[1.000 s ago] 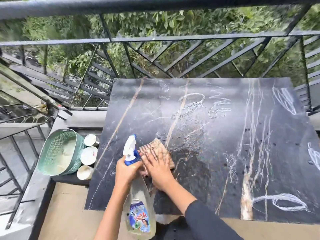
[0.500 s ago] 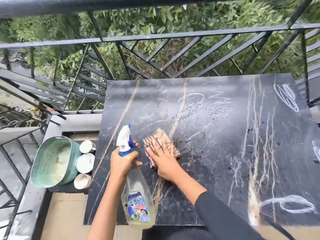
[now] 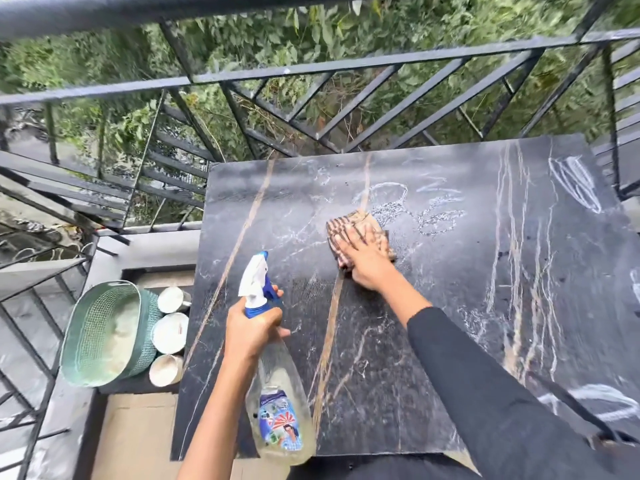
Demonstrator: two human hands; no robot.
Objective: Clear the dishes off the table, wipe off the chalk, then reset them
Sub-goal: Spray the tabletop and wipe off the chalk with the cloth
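Left hand (image 3: 251, 327) is gripping a spray bottle (image 3: 277, 403) while flat-fingered right hand (image 3: 367, 263) is pressing a striped cloth (image 3: 337, 230), chalk scribbles (image 3: 436, 216) just beyond.

Striped cloth (image 3: 346, 225) lies flat on chalk-scribbled black table (image 3: 433, 289), white cups (image 3: 170, 332) beside it.

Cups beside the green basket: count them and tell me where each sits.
3, in a row between the basket and the table: far cup, middle cup, near cup. Others may be hidden in the basket or under the table.
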